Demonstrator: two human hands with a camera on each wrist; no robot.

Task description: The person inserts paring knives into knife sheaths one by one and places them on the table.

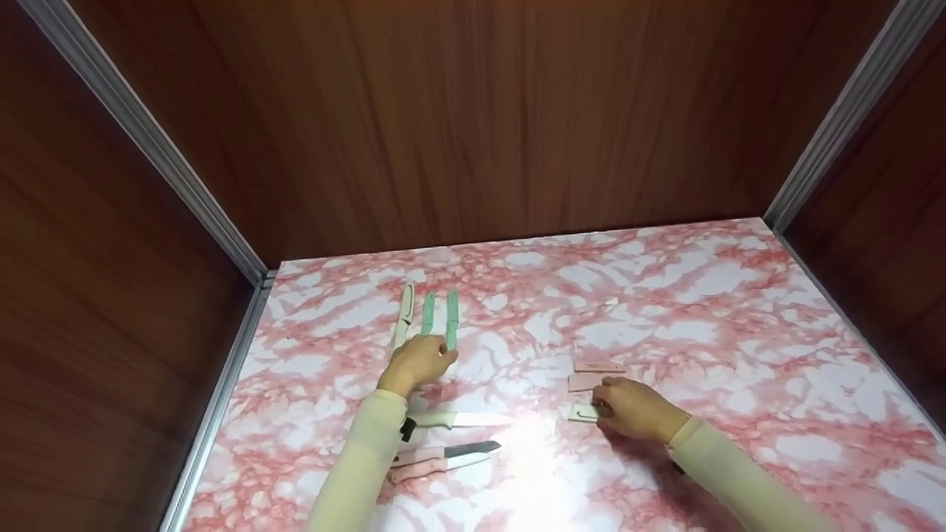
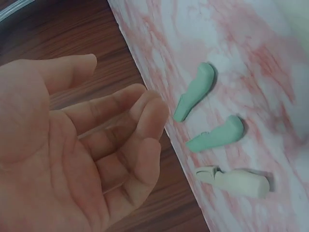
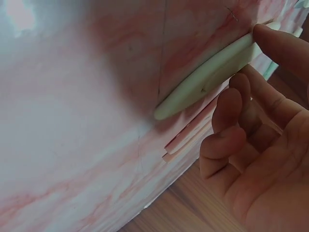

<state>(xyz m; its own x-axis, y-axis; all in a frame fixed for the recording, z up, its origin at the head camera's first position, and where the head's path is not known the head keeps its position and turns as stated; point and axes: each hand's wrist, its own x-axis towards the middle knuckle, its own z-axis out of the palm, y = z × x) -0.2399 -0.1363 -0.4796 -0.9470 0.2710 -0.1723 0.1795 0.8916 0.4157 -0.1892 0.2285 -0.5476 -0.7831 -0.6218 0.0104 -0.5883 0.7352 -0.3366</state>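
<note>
My left hand point(image 1: 420, 363) hovers by the near ends of two green knives point(image 1: 429, 310) point(image 1: 452, 310) and a cream one point(image 1: 406, 310). In the left wrist view, the left hand point(image 2: 96, 145) has loosely bent fingers and holds nothing, beside the green handles point(image 2: 195, 92) point(image 2: 217, 135) and the cream handle point(image 2: 241, 182). My right hand point(image 1: 637, 408) pinches a pale cream sheath point(image 1: 583, 413) low over the table. The right wrist view shows thumb and forefinger of the right hand point(image 3: 265, 130) on the end of that sheath point(image 3: 207, 82), other fingers curled below.
Two pink sheaths point(image 1: 599, 366) point(image 1: 582, 382) lie beyond the right hand. Nearer me on the left are a knife with a pale handle point(image 1: 434, 420), one with a dark blade point(image 1: 471, 448) and one with a pink handle point(image 1: 418, 470). Brown walls point(image 1: 480, 125) enclose the marbled table point(image 1: 702, 310).
</note>
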